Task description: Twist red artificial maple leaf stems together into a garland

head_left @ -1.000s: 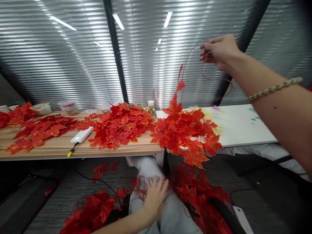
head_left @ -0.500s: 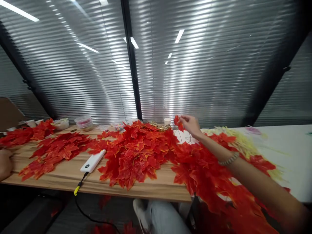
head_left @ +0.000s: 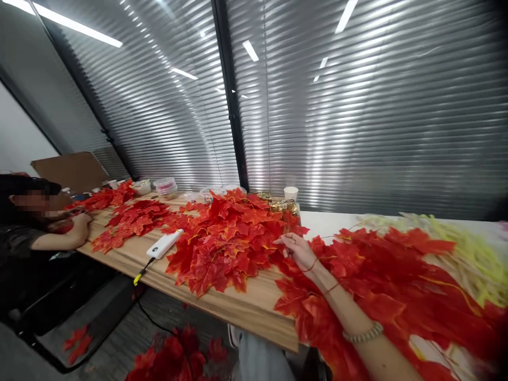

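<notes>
My right hand (head_left: 298, 252) reaches in from the lower right, a beaded bracelet (head_left: 363, 333) on its forearm. Its fingers are drawn together in a pinch at the right side of a heap of red artificial maple leaves (head_left: 234, 238). What the fingertips hold, if anything, blends into the red behind them. Below and right of the hand, more red maple leaves (head_left: 381, 280) on thin stems spread across the white table and hang over its edge. My left hand is out of view.
A white power bank (head_left: 164, 244) with a black cable lies on the wooden table (head_left: 222, 312). Behind the heap stand a paper cup (head_left: 291, 193) and plastic tubs (head_left: 165, 186). Yellow strips (head_left: 468, 254) lie at right. A co-worker (head_left: 24, 233) sits at left; leaves (head_left: 170, 354) litter the floor.
The view has swung left and tilted, bringing the co-worker into sight. My right hand has come down from above the table to the heap; the small red leaf in its fingers no longer shows clearly.
</notes>
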Tool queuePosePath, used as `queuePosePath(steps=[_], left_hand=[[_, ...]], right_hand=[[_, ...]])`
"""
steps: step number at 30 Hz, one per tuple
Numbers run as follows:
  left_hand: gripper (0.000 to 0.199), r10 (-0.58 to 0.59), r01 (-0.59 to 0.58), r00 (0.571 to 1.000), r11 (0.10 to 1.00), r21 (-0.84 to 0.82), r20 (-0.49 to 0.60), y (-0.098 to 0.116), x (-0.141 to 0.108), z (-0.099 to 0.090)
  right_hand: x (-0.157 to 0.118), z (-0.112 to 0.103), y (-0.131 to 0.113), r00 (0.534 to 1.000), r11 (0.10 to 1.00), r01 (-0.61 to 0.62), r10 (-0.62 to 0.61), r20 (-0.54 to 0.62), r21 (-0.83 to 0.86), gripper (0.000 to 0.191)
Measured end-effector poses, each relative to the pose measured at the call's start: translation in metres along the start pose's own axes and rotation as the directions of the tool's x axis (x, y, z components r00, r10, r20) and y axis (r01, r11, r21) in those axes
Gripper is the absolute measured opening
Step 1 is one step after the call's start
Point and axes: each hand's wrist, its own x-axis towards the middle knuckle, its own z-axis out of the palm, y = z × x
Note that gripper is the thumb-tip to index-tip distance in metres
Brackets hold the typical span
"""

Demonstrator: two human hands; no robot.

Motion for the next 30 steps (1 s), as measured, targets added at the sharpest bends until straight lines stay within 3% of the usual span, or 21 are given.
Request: queuePosePath(steps=[2, 4, 6, 8, 12, 18, 23, 27, 30], left_hand=[[0.022, 0.146, -0.149, 0.988, 0.988, 0.05, 0.057, 0.016, 0.018, -0.017], [0.021, 0.215, -0.216, 0.976, 0.972, 0.09, 0.017, 0.033, 0.044, -0.036], [0.026, 0.356, -0.322, 0.934, 0.885, 0.337, -0.042, 0.047, 0.072, -0.05], [0.028, 0.368, -0.272, 0.926, 0.811, 0.518, -0.09, 0.055, 0.096, -0.056], [0.029, 0.32, -0.227, 0.942, 0.835, 0.501, -0.106, 0.047, 0.122, -0.04], [0.022, 0.286, -0.237, 0.945, 0.934, 0.268, -0.158, 0.031, 0.128, -0.019], [0.022, 0.304, -0.313, 0.939, 0.949, -0.034, -0.161, 0.033, 0.129, -0.039], [0.03, 0.325, -0.334, 0.942, 0.872, -0.358, -0.087, 0.047, 0.137, -0.075], [0.024, 0.364, -0.302, 0.931, 0.715, -0.631, -0.034, 0.071, 0.151, -0.087]], right_hand=[[-0.002, -0.006, 0.011, 1.0, 0.999, 0.029, -0.029, -0.003, 0.038, 0.039], [-0.004, -0.01, 0.019, 0.998, 0.997, 0.058, -0.057, -0.025, 0.054, 0.038], [-0.006, -0.011, 0.026, 0.998, 0.997, 0.058, -0.058, -0.005, 0.051, 0.036], [-0.009, -0.009, 0.029, 0.998, 0.997, 0.053, -0.054, 0.021, 0.057, 0.032], [-0.014, -0.006, 0.031, 0.999, 0.997, 0.025, -0.027, 0.029, 0.071, 0.029], [-0.011, -0.008, 0.033, 1.0, 0.999, 0.014, -0.015, 0.014, 0.048, 0.031], [-0.011, -0.007, 0.033, 1.0, 1.0, 0.013, -0.013, 0.005, 0.006, 0.035], [-0.011, -0.008, 0.033, 1.0, 0.999, 0.002, -0.003, -0.006, -0.048, 0.038], [-0.01, -0.009, 0.036, 1.0, 0.997, -0.008, 0.008, -0.001, -0.07, 0.039]])
